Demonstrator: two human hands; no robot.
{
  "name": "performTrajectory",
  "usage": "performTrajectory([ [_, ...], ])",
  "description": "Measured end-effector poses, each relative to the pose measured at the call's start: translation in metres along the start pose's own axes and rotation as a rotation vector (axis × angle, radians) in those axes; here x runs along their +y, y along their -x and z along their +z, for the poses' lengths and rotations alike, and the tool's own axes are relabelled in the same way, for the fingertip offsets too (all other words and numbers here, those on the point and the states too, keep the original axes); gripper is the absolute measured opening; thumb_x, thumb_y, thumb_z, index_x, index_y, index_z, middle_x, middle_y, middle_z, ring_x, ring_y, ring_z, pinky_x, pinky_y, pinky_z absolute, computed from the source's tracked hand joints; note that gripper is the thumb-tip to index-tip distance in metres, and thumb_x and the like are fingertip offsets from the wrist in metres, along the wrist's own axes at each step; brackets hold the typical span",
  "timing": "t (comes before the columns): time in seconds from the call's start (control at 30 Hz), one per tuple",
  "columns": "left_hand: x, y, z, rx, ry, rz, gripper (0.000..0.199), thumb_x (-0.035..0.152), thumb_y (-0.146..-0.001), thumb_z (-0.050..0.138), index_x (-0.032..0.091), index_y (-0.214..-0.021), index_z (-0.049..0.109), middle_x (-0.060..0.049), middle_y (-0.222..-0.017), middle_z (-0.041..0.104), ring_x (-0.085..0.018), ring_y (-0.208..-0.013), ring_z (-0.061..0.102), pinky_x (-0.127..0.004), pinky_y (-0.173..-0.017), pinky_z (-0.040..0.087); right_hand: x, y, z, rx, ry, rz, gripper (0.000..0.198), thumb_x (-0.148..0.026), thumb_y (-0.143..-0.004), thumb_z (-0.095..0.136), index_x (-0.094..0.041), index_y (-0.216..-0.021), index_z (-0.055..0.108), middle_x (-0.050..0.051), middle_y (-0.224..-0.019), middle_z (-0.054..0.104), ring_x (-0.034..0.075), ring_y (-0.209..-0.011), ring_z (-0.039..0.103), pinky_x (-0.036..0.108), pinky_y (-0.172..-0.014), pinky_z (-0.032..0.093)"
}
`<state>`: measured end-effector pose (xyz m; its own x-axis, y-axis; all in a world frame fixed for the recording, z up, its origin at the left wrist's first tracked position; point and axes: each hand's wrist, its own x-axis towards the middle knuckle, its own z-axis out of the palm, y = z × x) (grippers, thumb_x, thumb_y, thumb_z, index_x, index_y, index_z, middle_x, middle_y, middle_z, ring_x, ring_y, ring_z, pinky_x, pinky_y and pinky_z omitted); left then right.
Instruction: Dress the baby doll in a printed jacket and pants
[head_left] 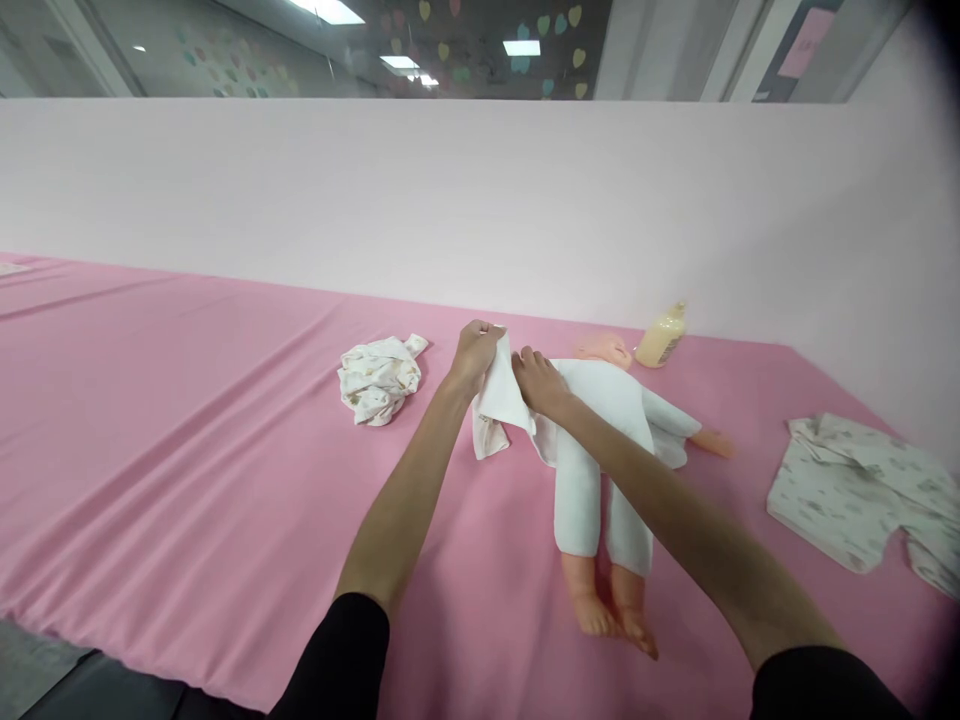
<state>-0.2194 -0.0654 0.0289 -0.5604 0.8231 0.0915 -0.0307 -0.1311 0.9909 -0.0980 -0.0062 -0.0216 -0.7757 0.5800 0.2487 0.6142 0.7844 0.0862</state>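
Note:
A baby doll [589, 595] lies on its back with its head toward the wall, dressed in white baby pants [577, 490] that reach high up its body. A white baby top [504, 395] spreads out from its left side in view, one end raised off the surface. My left hand [477, 352] is closed, pinching the raised end of that top. Against the same cloth, near the doll's shoulder, my right hand [540, 383] has its fingers bent over the fabric. Whether the doll's arm on this side is inside the cloth is hidden.
A crumpled patterned baby garment [380, 380] lies left of my hands. Beyond the doll's head stands a tilted bottle of yellowish liquid [661, 336]. Patterned baby clothes [859, 490] lie at the right. The pink sheet [225, 450] meets a white wall [420, 200] at the back.

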Motion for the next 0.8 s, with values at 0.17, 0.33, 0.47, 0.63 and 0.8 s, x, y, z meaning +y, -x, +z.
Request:
performTrajectory([
  [0.17,-0.008,0.005,0.009,-0.132,-0.066,0.081,0.024,0.033,-0.08,0.07,0.018,-0.081,0.051,0.004,-0.069,0.046,-0.008,-0.059,0.044,-0.021,-0.054,0.035,0.01,0.002,-0.003,-0.059,-0.021,0.016,0.031,-0.016,-0.094,0.044,-0.01,-0.12,0.059,0.021,-0.124,0.054,0.033,-0.111,0.051,0.042,-0.095,0.041],
  [0.33,-0.014,0.004,0.008,-0.154,-0.233,0.052,0.023,0.034,-0.083,0.066,0.018,-0.082,0.05,0.003,-0.075,0.047,-0.008,-0.062,0.043,-0.021,-0.056,0.035,0.044,0.014,-0.016,-0.055,-0.141,0.122,0.042,-0.038,-0.098,0.046,-0.013,-0.131,0.055,0.017,-0.124,0.059,0.03,-0.113,0.056,0.04,-0.095,0.044],
  [0.47,-0.024,-0.005,0.003,-0.173,-0.371,-0.069,0.02,0.035,-0.086,0.059,0.018,-0.083,0.049,0.002,-0.073,0.048,-0.009,-0.061,0.046,-0.022,-0.055,0.036,0.073,0.035,-0.019,0.038,-0.283,0.233,0.047,-0.046,-0.097,0.046,-0.014,-0.13,0.056,0.015,-0.131,0.059,0.029,-0.123,0.054,0.04,-0.104,0.04],
  [0.63,-0.04,-0.025,0.003,-0.216,-0.489,-0.141,0.023,0.034,-0.079,0.068,0.017,-0.081,0.051,0.001,-0.068,0.05,-0.012,-0.059,0.048,-0.025,-0.054,0.035,0.091,0.048,-0.012,-0.041,-0.214,0.176,0.047,-0.044,-0.095,0.053,-0.013,-0.129,0.059,0.016,-0.14,0.057,0.031,-0.134,0.047,0.044,-0.113,0.033],
  [0.8,-0.04,-0.043,0.029,-0.265,-0.595,-0.113,0.02,0.022,-0.078,0.063,0.018,-0.069,0.046,0.003,-0.058,0.042,-0.011,-0.055,0.041,-0.026,-0.054,0.03,0.089,0.046,-0.005,-0.04,-0.27,0.17,0.05,-0.045,-0.093,0.055,-0.013,-0.131,0.06,0.015,-0.144,0.055,0.03,-0.137,0.045,0.042,-0.114,0.031],
])
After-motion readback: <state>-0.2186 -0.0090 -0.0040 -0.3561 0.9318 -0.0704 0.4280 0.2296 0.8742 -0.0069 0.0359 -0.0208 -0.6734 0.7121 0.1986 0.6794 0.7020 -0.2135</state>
